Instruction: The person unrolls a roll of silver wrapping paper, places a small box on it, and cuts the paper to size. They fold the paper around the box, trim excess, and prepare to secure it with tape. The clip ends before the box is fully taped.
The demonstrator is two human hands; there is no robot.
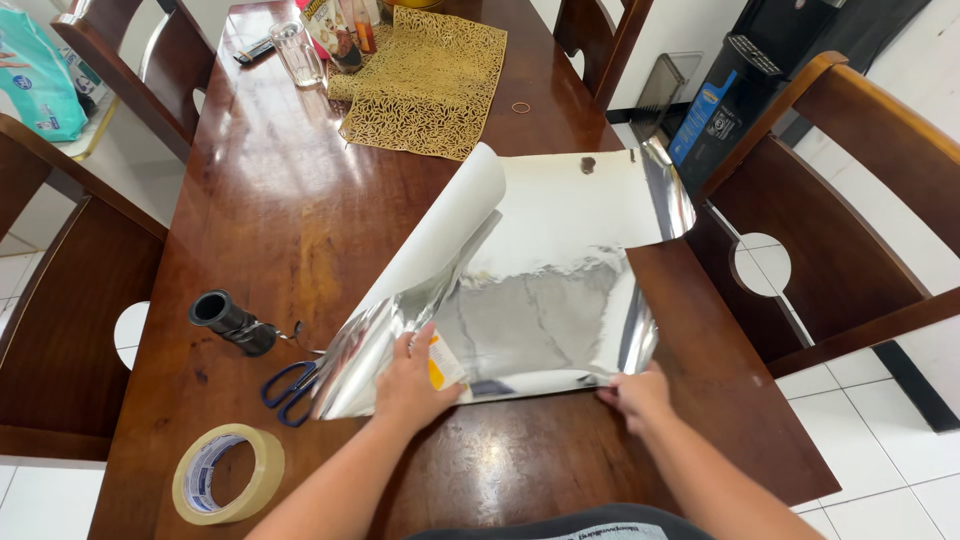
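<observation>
A large sheet of shiny silver wrapping paper (545,290) lies on the dark wooden table (270,200), its left side folded over so the white back shows. My left hand (412,380) presses on the sheet's near left part, on top of a small box with a yellow patch (443,362) that pokes out under the fold. At the sheet's near right corner, my right hand (636,392) pinches the edge.
Blue-handled scissors (288,388) and a black cylinder (232,322) lie left of the sheet. A roll of beige tape (228,472) sits near the front left edge. A gold placemat (425,85), a glass (296,52) and chairs (850,200) surround the far end.
</observation>
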